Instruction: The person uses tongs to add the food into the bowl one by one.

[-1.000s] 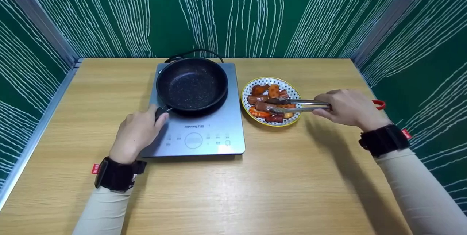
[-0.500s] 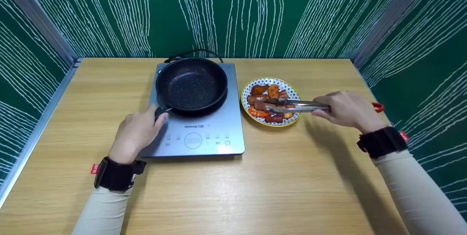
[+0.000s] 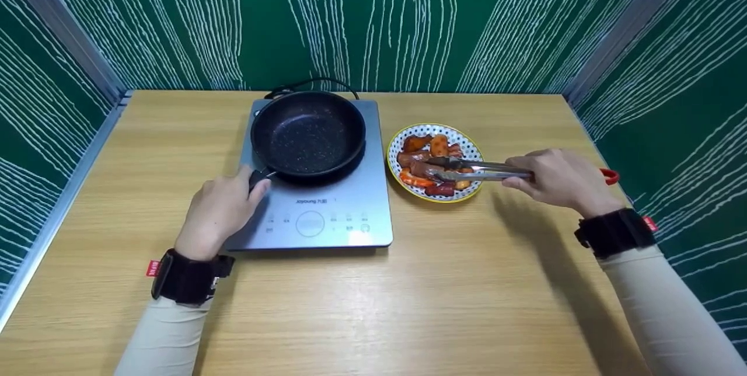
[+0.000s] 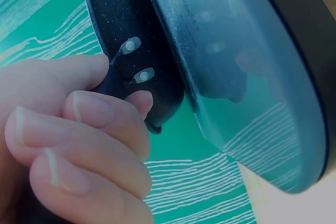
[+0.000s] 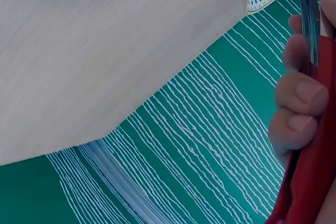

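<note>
My left hand (image 3: 219, 212) grips the handle of a black frying pan (image 3: 308, 136), its fingers curled round it in the left wrist view. The pan sits on a silver induction cooker (image 3: 350, 206), with no food showing inside it. My right hand (image 3: 560, 182) holds metal tongs (image 3: 487, 170) whose red handle (image 5: 315, 156) fills its grasp in the right wrist view. The tongs' tips reach over a dotted plate (image 3: 397, 138) with a yellow rim. Between the tips is a brown sausage piece (image 3: 425, 170), among orange and dark red pieces of food.
The cooker's control panel (image 3: 309, 223) faces the front, and a black cord (image 3: 321, 79) loops behind the pan. Green walls (image 3: 385, 25) with white streaks enclose the wooden table (image 3: 373, 306) at the back and both sides.
The tongs' tips have drawn closer together around the sausage piece, and the right hand has dropped slightly. The left hand and the pan hold their place.
</note>
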`<state>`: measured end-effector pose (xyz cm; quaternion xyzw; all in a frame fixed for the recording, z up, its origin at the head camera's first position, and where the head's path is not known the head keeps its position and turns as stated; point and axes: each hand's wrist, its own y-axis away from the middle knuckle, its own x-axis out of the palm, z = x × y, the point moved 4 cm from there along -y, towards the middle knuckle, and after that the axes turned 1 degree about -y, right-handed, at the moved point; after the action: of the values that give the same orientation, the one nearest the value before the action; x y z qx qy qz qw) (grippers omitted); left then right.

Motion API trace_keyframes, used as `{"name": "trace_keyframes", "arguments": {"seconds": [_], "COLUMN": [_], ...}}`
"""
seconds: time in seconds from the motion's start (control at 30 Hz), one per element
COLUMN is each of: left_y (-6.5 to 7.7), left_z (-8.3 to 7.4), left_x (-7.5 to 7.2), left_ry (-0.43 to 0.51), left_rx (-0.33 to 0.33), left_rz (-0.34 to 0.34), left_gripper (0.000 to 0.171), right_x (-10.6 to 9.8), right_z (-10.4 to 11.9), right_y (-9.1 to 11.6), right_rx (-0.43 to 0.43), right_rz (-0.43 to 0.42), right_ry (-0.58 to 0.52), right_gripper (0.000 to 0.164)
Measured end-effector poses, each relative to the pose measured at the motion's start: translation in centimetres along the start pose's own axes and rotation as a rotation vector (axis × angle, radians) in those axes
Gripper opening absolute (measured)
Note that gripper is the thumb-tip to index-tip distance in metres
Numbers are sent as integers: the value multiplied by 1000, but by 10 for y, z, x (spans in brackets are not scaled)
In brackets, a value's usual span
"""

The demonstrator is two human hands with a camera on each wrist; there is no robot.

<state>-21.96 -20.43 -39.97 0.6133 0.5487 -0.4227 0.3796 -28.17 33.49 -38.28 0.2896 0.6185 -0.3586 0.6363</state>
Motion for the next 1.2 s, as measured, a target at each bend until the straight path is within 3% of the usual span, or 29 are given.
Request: {"name": "trace_keyframes", "arguments": {"seconds": [0.47,0.7,1.2], "left_y": [-1,-1,0], "left_z": [0,-1,0], "left_x": [0,-1,0], "left_ry": [8,-3,4], "left_rx": [3,15,3], "left_rz": [-13,-27,-1], "left_gripper": [41,40,43], "right_x": [0,-5,-7], "right_z": [8,12,7], "right_y": [-3,3,11], "right_rx": [78,99,89], "right_rz": [36,64,63], "right_ry": [-19,-78,-17], "right_gripper": [36,22,42]}}
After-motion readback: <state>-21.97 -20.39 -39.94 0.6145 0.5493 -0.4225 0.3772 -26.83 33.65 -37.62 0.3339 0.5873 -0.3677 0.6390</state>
